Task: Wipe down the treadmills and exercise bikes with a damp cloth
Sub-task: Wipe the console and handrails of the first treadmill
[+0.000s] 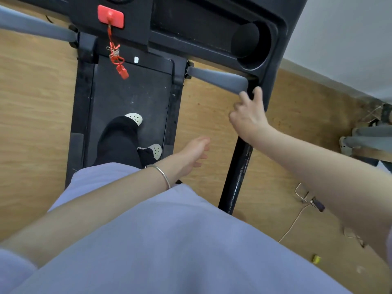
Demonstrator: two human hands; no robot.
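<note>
treadmill (131, 96): under the person, both shoes (135, 119) on its black belt
right hand (248, 116): fingers spread and loose, gripping nothing, fingertips at the end of the grey handrail (218, 78)
left hand (193, 153): relaxed, holding nothing, above the belt's right edge
red clip (122, 71): hangs on a cord below the console

I can read nothing here. The small white sticker (136, 59) on the black treadmill deck (131, 96), well ahead of my left hand (194, 154), shows only blur; the white lettering (141, 148) on the black sock (148, 156) near that hand is too small.
</note>
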